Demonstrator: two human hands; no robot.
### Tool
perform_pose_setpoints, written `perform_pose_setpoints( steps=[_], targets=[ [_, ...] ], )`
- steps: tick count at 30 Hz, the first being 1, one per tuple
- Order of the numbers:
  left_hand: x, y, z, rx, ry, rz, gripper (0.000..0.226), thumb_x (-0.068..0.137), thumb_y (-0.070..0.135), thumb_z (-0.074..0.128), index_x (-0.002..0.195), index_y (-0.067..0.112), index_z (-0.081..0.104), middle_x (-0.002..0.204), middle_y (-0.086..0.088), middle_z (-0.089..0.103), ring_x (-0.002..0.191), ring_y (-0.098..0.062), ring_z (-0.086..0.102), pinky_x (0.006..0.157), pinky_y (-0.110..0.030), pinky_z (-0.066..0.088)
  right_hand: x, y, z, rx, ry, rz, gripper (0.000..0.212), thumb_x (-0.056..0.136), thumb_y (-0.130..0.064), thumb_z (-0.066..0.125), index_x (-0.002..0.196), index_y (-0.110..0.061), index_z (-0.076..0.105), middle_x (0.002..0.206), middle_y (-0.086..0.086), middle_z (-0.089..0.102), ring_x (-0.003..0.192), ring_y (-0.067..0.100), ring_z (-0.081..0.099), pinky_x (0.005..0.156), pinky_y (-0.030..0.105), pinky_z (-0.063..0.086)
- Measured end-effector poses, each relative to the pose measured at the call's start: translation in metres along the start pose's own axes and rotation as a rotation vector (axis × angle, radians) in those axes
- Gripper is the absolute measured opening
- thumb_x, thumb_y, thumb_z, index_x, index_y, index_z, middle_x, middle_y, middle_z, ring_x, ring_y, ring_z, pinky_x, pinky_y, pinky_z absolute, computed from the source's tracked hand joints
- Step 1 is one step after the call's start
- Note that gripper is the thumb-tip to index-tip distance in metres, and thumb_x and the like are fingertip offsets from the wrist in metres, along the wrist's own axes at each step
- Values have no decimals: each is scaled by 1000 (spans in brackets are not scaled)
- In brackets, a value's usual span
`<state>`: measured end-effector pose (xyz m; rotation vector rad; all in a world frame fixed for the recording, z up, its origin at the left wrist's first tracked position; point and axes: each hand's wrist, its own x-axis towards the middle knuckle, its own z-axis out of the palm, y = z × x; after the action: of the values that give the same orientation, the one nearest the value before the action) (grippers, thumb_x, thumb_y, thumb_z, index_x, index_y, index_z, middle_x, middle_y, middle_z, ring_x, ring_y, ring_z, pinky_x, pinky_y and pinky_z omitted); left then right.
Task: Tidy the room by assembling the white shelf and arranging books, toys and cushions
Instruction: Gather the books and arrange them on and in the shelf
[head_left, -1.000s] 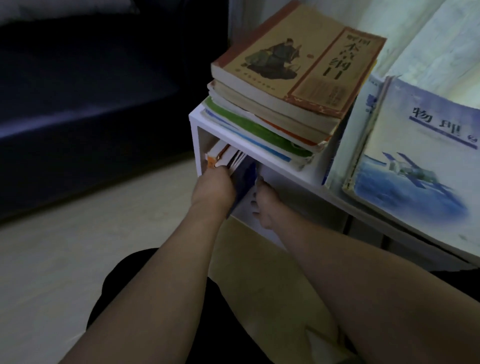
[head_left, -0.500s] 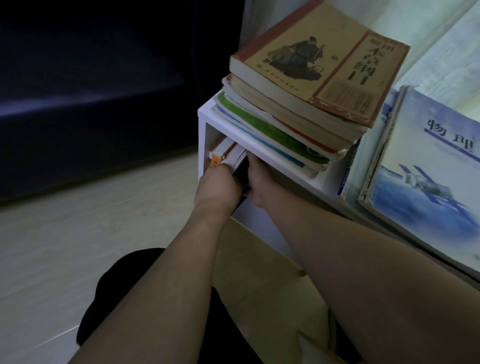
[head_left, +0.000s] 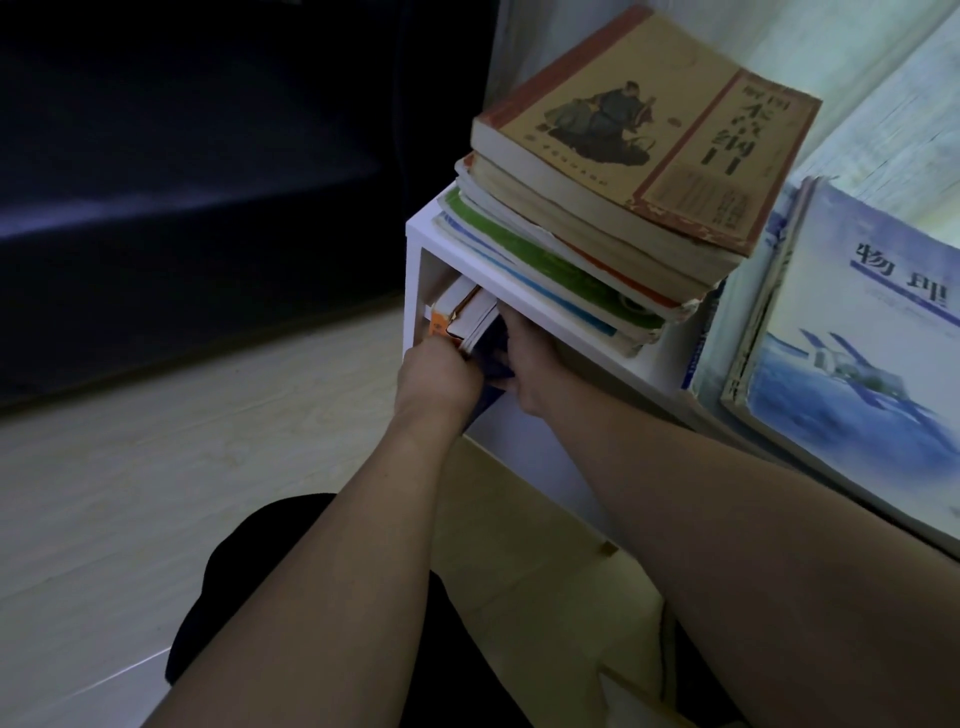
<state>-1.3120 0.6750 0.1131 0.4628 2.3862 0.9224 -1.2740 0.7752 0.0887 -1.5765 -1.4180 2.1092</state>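
The white shelf (head_left: 524, 304) stands against the wall, its left compartment open toward me. Inside it, a few upright books (head_left: 462, 317) with an orange spine and pale page edges lean to the left. My left hand (head_left: 436, 382) grips their lower front edges with curled fingers. Just right of them stands a dark blue book (head_left: 496, 358). My right hand (head_left: 527, 364) reaches under the top board and holds this book, its fingertips hidden inside the compartment. A stack of books (head_left: 623, 171) topped by a tan volume lies on the shelf.
Pale blue textbooks (head_left: 852, 332) lean upright on the shelf to the right of the stack. A dark sofa (head_left: 182, 182) fills the left background. Light wooden floor (head_left: 182, 467) runs between sofa and shelf. My dark-clothed knee (head_left: 249, 597) sits at the bottom.
My right hand rose from the shelf's lower board into the compartment and took hold of the dark blue book. My left hand stayed on the upright books, pushing them slightly further in.
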Motion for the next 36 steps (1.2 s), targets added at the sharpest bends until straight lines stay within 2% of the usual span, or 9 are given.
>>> perform_pose_setpoints(
  steps=[5,9,15,18,21,24,26,29,36],
  targets=[
    [1,-1,0,16,-11,18,25,96,24,52,104,6,66,94,-13,66,83,-30,62,67,-32,48,-11,4,-4,-28,-44,-27,56,88,-54,55,137,-30,45,130,1,56,116,23,55,101,50,44],
    [-2,-2,-1,69,-26,27,25,97,27,49,97,7,66,92,-15,66,81,-32,64,66,-33,51,-14,10,-8,-38,-59,-52,49,86,-53,58,129,-29,52,118,-1,63,107,21,61,94,45,50],
    [-5,-4,-3,72,-4,36,24,96,21,47,88,7,66,89,-15,64,78,-32,62,63,-32,46,-8,12,-1,-21,-13,-38,84,51,-64,68,127,-33,53,122,1,61,107,24,61,88,46,53],
    [-3,-6,-3,66,-3,24,24,94,19,47,88,9,67,89,-15,64,79,-32,63,63,-31,45,-9,11,-1,-40,-10,-42,68,60,-56,69,122,-32,55,122,2,61,106,24,62,83,42,55],
    [-1,-5,-3,45,4,7,22,94,19,48,94,9,67,91,-14,64,81,-32,63,65,-32,48,-16,13,-7,-85,-53,-73,25,82,-41,65,104,-38,51,116,1,61,105,24,62,82,40,54],
    [1,-5,-2,47,1,10,21,93,19,49,93,10,68,91,-14,64,80,-32,64,66,-33,52,-17,15,-11,-121,-86,-94,36,87,-37,64,116,-42,44,120,3,57,109,25,60,85,41,53],
    [1,-5,-2,44,-8,11,22,93,21,49,94,10,68,89,-13,65,78,-31,64,67,-34,54,-16,13,-10,-131,-89,-105,49,85,-36,65,128,-34,43,123,5,57,109,25,60,89,44,52],
    [1,-6,-2,39,-20,21,23,95,24,50,93,11,69,87,-13,65,75,-31,65,69,-38,59,-13,9,-8,-145,-74,-104,51,82,-36,67,128,-24,50,123,6,61,108,23,61,94,45,50],
    [0,-6,-2,56,-16,27,24,95,23,49,91,10,69,88,-14,65,78,-32,65,69,-37,57,-17,5,-8,-121,-86,-86,28,88,-31,63,114,-27,52,120,4,62,110,23,59,99,45,46]
  ],
)
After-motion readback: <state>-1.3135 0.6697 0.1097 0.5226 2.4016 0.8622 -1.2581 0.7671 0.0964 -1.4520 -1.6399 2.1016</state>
